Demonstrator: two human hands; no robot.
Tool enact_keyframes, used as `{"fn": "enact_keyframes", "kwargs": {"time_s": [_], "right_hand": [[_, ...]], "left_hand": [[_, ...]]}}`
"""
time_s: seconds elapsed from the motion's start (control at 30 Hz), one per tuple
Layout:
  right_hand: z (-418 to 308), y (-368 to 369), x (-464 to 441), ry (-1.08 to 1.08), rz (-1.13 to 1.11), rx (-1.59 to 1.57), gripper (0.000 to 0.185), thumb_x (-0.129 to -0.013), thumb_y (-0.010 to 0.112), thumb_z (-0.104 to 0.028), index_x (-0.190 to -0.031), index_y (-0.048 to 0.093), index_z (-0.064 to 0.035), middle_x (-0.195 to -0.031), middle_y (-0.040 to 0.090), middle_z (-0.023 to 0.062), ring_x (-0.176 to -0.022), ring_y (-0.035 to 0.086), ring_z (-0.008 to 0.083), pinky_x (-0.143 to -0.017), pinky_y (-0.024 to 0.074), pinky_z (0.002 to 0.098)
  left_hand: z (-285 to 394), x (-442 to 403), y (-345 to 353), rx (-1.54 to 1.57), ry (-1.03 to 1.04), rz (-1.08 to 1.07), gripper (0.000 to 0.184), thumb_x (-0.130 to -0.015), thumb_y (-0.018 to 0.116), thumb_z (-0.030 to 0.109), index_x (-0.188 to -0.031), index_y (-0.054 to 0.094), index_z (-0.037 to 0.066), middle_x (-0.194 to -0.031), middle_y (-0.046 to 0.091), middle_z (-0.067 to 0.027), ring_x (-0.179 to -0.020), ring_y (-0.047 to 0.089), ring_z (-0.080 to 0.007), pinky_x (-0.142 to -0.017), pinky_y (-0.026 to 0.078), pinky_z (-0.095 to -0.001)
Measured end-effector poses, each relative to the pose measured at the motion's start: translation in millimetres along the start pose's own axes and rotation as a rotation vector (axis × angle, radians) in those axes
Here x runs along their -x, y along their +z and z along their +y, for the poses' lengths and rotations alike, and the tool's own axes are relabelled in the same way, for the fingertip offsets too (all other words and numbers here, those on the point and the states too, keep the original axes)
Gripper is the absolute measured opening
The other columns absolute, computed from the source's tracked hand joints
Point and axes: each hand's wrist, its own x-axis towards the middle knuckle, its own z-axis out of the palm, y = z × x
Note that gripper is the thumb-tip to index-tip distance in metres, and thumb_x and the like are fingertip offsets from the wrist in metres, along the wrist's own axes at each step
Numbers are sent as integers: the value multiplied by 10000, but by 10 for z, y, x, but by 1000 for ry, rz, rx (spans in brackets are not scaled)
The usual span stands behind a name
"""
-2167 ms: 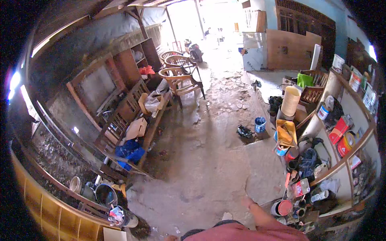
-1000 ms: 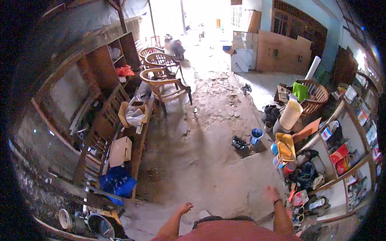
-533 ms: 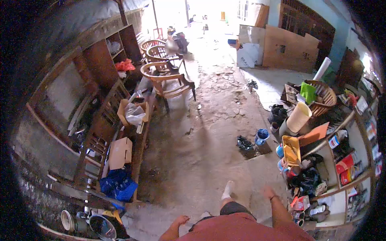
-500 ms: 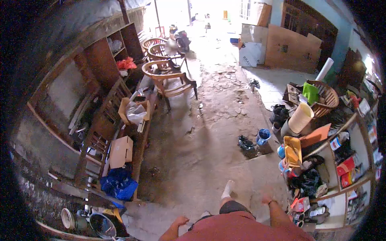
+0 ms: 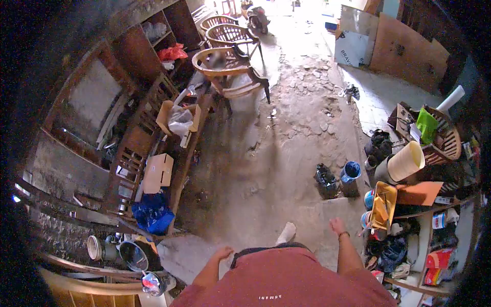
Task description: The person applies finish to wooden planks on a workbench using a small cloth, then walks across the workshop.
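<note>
Maroon shirt (image 5: 286,273) "ARMANI" | board (image 5: 352,49) "BRAV…" | left hand (image 5: 223,253), right hand (image 5: 338,226): part-open, fingers loosely curled, empty

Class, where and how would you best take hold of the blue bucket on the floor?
Probably the rim, from above: the blue bucket stands upright, mouth open upward, and the black bundle crowds its left side. No handle shows clearly.

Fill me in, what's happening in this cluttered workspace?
Nobody appears to be handling anything. The person's left hand and right hand hang out over the floor, nothing visible in either grip. The yellow tray and blue bucket sit ahead to the right; a cardboard box rests on the bench at left.
</note>
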Motion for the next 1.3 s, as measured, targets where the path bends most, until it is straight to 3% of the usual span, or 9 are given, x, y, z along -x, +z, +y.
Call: {"fn": "enact_keyframes", "kwargs": {"time_s": [0.07, 0.23, 0.43, 0.57, 0.67, 0.97, 1.03, 1.2, 1.3], "right_hand": [[-73, 43, -642, -266, 227, 134, 239, -849, 585, -257, -877, 581, -20, -716, 608, 69, -609, 595, 153, -524, 475, 297], [-949, 152, -546, -238, -30, -158, 238, -853, 576, -236, -912, 588, -6, -747, 629, 83, -630, 608, 160, -542, 478, 290], [-95, 582, -410, -162, -267, 446, 293, -835, 575, -295, -988, 619, -50, -792, 650, 96, -660, 616, 165, -589, 490, 317], [749, 550, -179, -357, -382, 821, 264, -846, 557, -303, -924, 634, -62, -790, 644, 93, -658, 607, 170, -556, 483, 321], [1159, 467, -179, 369, -484, 264, 240, -874, 521, -298, -953, 606, -88, -811, 646, 74, -675, 621, 179, -530, 491, 334], [-623, 169, -417, 395, 42, -125, 268, -868, 524, -300, -917, 591, -45, -783, 636, 91, -638, 618, 175, -544, 497, 321], [-1028, 264, -663, 290, 6, -32, 280, -865, 530, -299, -933, 582, -32, -770, 631, 94, -622, 609, 179, -544, 488, 324], [-1753, 549, -1396, 21, 9, 210, 288, -852, 570, -288, -939, 603, -16, -766, 641, 88, -647, 598, 170, -604, 482, 328], [-2237, 584, -1437, -24, 21, 105, 284, -851, 575, -286, -942, 613, -19, -767, 647, 81, -647, 598, 166, -612, 484, 328]], "left_hand": [[303, -476, -101, 54, 140, 130, 383, -852, 578, 379, -1004, 619, 30, -889, 650, -127, -815, 614, -200, -741, 479, -326], [1860, -218, -470, 248, 396, 190, 428, -852, 579, 392, -1096, 590, 41, -975, 644, -130, -870, 613, -229, -780, 479, -340], [1772, -549, -584, -97, 282, 101, 445, -841, 588, 414, -1097, 578, 49, -936, 647, -142, -863, 611, -231, -791, 476, -344], [592, -1233, -435, -95, 19, -86, 415, -836, 565, 446, -949, 643, 54, -791, 653, -124, -701, 611, -240, -687, 475, -401], [21, -1357, -516, -374, 314, -174, 391, -828, 566, 431, -914, 653, 60, -715, 636, -105, -606, 577, -217, -602, 463, -395], [849, -2744, -1591, -270, 397, 73, 378, -822, 576, 414, -918, 649, 56, -757, 648, -86, -607, 580, -181, -559, 461, -354], [1723, -2602, -2130, -112, 243, -63, 389, -817, 602, 400, -977, 629, 46, -854, 658, -101, -730, 620, -179, -618, 481, -325], [3049, -2460, -3055, 187, 368, 4, 427, -812, 659, 337, -1086, 565, 23, -949, 639, -102, -855, 608, -169, -698, 490, -296], [3006, -2838, -3273, 232, 430, 0, 408, -819, 659, 317, -1081, 566, 18, -971, 634, -93, -849, 606, -178, -701, 491, -296]]}}
